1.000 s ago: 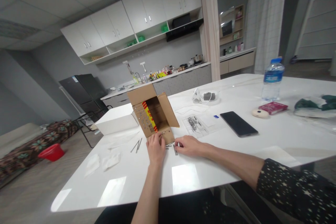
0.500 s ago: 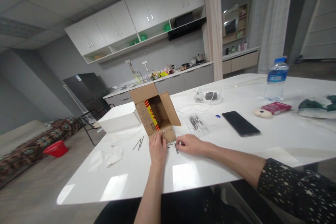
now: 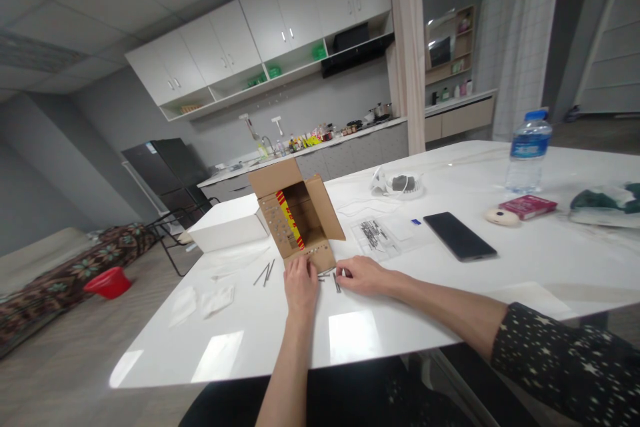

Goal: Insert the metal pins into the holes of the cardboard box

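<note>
Apparently, very little changes over this second: the view swings slightly, while both hands stay at the near edge of the open brown cardboard box [image 3: 306, 213] and the slim grey screw-like metal pieces [image 3: 337, 282] lie in much the same spots beside it. I judge this a pause or some very fine fingering, with the work no further along. The box leans on the glossy white table [image 3: 250, 347], its mouth towards the person. The left hand [image 3: 301, 280] comes in straight from below, palm down, its fingers bunched together against the box's near flap; whether they pinch anything I cannot tell. The right hand [image 3: 363, 275] reaches across from the side, wrist low, fingers curled and tips just beside the metal pieces; whether they grip one is too small to tell.
</note>
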Action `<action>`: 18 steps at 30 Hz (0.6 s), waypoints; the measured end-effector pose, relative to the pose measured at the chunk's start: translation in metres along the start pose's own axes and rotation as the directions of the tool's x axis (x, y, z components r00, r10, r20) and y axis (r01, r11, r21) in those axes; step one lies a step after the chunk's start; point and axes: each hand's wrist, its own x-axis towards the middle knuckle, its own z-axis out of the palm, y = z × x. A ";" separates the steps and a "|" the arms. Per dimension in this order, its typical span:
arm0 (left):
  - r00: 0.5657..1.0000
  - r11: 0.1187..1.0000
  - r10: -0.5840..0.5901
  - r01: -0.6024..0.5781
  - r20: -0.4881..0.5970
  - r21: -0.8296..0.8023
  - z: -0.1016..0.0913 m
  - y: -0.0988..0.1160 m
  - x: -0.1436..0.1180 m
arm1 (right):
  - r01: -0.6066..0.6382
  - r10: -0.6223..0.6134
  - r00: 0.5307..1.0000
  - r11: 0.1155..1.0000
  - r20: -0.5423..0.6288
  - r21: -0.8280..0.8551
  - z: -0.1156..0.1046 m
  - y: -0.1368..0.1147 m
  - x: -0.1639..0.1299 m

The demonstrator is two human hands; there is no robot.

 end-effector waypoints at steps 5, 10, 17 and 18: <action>1.000 0.999 -0.006 0.005 0.028 0.032 -0.004 0.004 0.000 | 0.010 -0.010 1.000 1.000 -0.001 0.010 0.000 0.000 0.000; 1.000 0.999 0.015 -0.016 0.025 0.040 -0.008 0.008 -0.001 | 0.014 -0.014 1.000 1.000 -0.007 0.014 0.001 0.002 0.000; 0.999 0.999 0.005 -0.006 0.040 0.035 -0.006 0.006 -0.002 | 0.003 -0.003 1.000 1.000 0.000 0.011 0.000 0.001 0.000; 0.999 0.999 0.003 -0.005 0.041 0.034 -0.006 0.006 -0.002 | 0.004 -0.004 1.000 1.000 -0.002 0.011 0.000 0.001 0.000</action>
